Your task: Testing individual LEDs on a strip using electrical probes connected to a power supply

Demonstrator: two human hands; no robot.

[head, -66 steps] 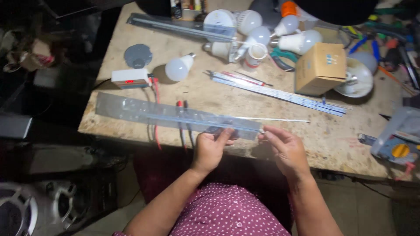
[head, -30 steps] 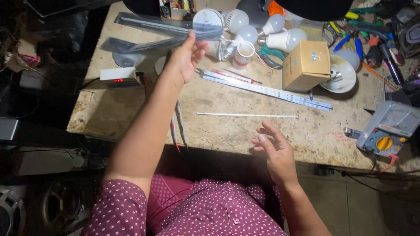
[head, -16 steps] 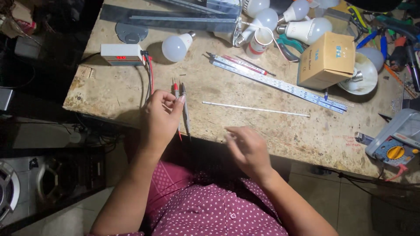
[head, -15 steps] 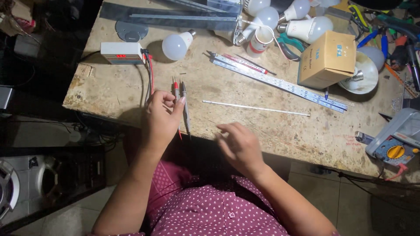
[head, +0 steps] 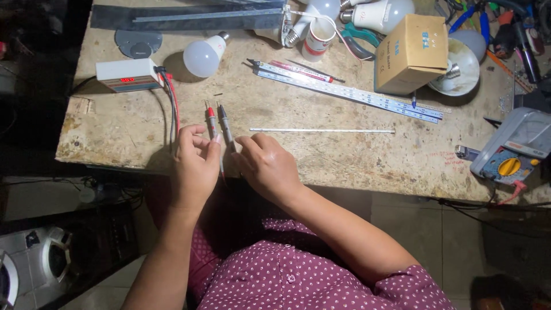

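One head-worn camera looks steeply down, fairly near, on the workbench (head: 143, 138), seemingly tilted slightly.

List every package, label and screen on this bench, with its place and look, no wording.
Cardboard box: far right of bench, tan cube with blue print on its faces.
White meter box: far left, flat rectangle with small red lit display.
Multimeter: right edge, grey case, yellow dial; screen not visible.
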